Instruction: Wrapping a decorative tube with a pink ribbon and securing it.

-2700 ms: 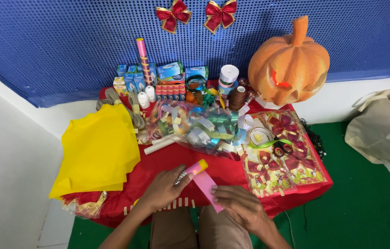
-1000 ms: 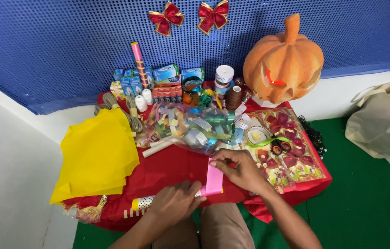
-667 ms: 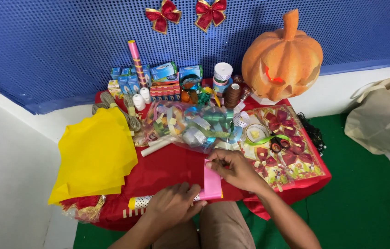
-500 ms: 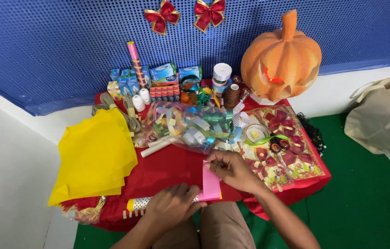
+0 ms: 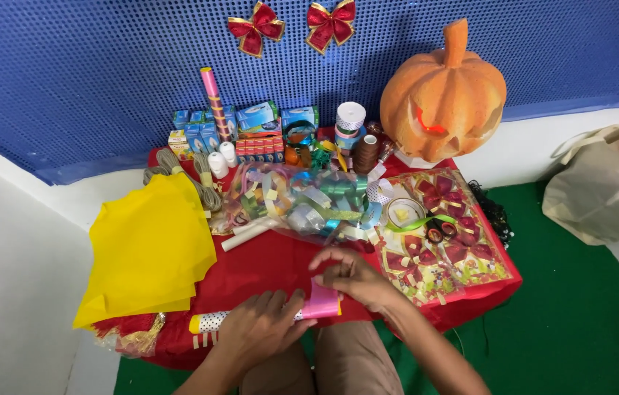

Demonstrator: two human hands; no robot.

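Near the counter's (image 5: 265, 267) front edge, well below the pumpkin (image 5: 443, 91), the left hand (image 5: 260, 329) presses flat on a dotted roll (image 5: 211, 322). The right hand's (image 5: 353, 276) fingers pinch the pink ribbon (image 5: 322, 301), already partly wound on; a short tail remains loose.

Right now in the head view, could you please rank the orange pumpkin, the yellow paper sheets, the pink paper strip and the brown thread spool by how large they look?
1. yellow paper sheets, though they lie nearer the camera than the pumpkin, so this is unsure
2. orange pumpkin
3. brown thread spool and pink paper strip, too alike to rank
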